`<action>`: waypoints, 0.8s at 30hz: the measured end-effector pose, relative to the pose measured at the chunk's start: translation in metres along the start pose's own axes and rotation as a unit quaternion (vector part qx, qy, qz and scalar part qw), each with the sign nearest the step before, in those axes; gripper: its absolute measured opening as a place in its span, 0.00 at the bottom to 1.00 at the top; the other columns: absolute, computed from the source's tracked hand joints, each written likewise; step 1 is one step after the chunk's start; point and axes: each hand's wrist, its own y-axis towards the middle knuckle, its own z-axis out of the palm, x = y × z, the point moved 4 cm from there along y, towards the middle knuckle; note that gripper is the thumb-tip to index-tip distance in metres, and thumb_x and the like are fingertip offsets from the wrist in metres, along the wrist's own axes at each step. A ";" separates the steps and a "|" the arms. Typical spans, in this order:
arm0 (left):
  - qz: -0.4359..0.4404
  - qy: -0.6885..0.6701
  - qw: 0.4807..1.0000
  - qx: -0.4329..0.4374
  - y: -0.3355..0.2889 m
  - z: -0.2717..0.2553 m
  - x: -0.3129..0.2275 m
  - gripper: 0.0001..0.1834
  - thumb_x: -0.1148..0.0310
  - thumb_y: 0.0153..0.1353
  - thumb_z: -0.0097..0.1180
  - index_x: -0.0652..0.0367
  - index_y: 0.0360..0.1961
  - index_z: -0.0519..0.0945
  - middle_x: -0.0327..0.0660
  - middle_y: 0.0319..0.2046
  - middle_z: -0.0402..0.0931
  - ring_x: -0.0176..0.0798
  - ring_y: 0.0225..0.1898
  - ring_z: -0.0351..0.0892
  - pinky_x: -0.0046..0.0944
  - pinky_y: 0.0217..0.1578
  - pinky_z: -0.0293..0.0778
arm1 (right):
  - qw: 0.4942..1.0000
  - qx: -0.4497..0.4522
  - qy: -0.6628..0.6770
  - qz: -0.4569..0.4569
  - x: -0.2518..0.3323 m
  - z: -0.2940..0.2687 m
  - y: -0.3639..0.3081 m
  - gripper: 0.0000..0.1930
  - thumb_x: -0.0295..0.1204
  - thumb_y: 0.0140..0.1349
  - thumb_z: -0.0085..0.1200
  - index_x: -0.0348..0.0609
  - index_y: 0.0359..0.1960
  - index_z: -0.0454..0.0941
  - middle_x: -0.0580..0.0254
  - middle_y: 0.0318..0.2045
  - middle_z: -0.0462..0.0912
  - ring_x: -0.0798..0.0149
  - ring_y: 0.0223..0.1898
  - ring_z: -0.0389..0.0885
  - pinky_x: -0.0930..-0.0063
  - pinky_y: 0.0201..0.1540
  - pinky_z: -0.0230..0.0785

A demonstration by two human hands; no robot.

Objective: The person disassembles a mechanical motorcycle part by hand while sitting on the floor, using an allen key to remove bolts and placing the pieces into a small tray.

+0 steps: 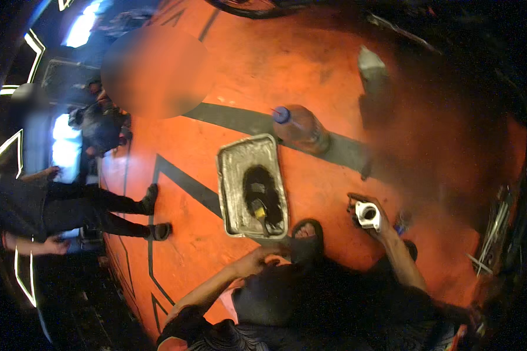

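Note:
My right hand [376, 225] is closed around a pale metal part [367, 215], a short flanged piece with a round opening facing up. I hold it over the floor to the right of my foot. My left hand [263, 258] rests by my left knee, its fingers bent and partly lost against dark clothing. In front of it lies a shallow metal tray [231, 175] with a dark wet patch inside. A brush-like tool [260, 210] with a yellow band sits in that patch. Just beyond the tray's right corner stands a clear plastic bottle [303, 128] with a blue cap.
The orange floor [187, 152] carries dark painted stripes. A person in dark clothes [88, 205] stands at the left. A motorbike-like machine [102, 126] is behind. Thin rods [492, 234] lie at the right edge, and a pale container [372, 64] stands at the far right.

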 end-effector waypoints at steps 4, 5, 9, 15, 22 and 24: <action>-0.029 -0.526 0.838 -0.142 0.011 -0.013 0.011 0.24 0.55 0.67 0.50 0.59 0.58 0.71 0.47 0.55 0.72 0.48 0.60 0.68 0.48 0.63 0.58 | 0.998 0.061 0.008 0.021 0.021 0.009 0.016 0.26 0.48 0.70 0.35 0.40 0.55 0.71 0.59 0.39 0.83 0.67 0.36 0.80 0.76 0.33 0.73; -0.129 -0.402 0.900 -0.108 0.011 -0.006 0.027 0.25 0.55 0.66 0.51 0.59 0.58 0.71 0.48 0.56 0.71 0.48 0.60 0.68 0.48 0.63 0.58 | 1.000 0.010 0.017 0.016 0.017 -0.001 0.015 0.25 0.48 0.70 0.35 0.42 0.54 0.72 0.57 0.36 0.83 0.64 0.33 0.79 0.73 0.34 0.72; -0.432 0.184 0.881 0.060 -0.004 0.027 0.082 0.29 0.51 0.64 0.53 0.61 0.58 0.70 0.52 0.57 0.71 0.51 0.60 0.67 0.49 0.63 0.59 | 0.994 0.022 0.112 0.001 0.020 -0.007 0.000 0.23 0.50 0.70 0.36 0.45 0.48 0.74 0.55 0.37 0.84 0.61 0.32 0.79 0.70 0.35 0.69; -0.201 0.001 0.951 -0.235 0.024 -0.001 0.045 0.27 0.62 0.62 0.57 0.63 0.59 0.68 0.56 0.57 0.69 0.53 0.60 0.68 0.48 0.59 0.65 | 0.995 0.072 0.076 0.000 0.012 -0.004 0.002 0.24 0.50 0.70 0.36 0.44 0.51 0.74 0.55 0.40 0.82 0.63 0.39 0.81 0.70 0.37 0.74; 0.091 0.072 0.968 -0.222 0.141 0.019 -0.022 0.56 0.67 0.33 0.77 0.59 0.66 0.58 0.49 0.65 0.58 0.52 0.66 0.58 0.46 0.61 0.62 | 0.997 0.061 0.026 0.048 -0.042 0.018 0.024 0.24 0.48 0.70 0.35 0.43 0.54 0.71 0.59 0.42 0.82 0.65 0.39 0.81 0.68 0.43 0.75; 0.160 0.120 0.955 -0.217 0.160 0.025 -0.026 0.56 0.72 0.28 0.74 0.60 0.64 0.60 0.49 0.61 0.63 0.50 0.64 0.61 0.46 0.64 0.59 | 0.999 0.026 0.028 0.016 -0.036 0.053 0.014 0.21 0.46 0.70 0.37 0.43 0.50 0.72 0.62 0.41 0.81 0.67 0.40 0.79 0.71 0.44 0.74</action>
